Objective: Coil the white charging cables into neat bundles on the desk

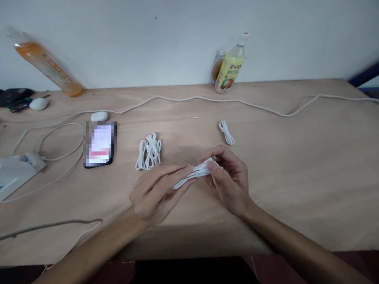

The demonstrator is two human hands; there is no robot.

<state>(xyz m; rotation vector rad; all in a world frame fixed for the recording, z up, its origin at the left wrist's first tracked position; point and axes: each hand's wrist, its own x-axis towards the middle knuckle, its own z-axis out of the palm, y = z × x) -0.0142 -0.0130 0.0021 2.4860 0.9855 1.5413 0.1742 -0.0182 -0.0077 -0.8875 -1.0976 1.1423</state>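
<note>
Two ends of a folded white cable are pinched above the tabletop, one by the left hand, the other, near the connector, between thumb and fingers of the right hand. The fold seems to be being bound at its middle; a steady left grip and a small right-hand turn are called for. Beyond, a coiled cable pile and, farther, one lone coil are laid.
</note>
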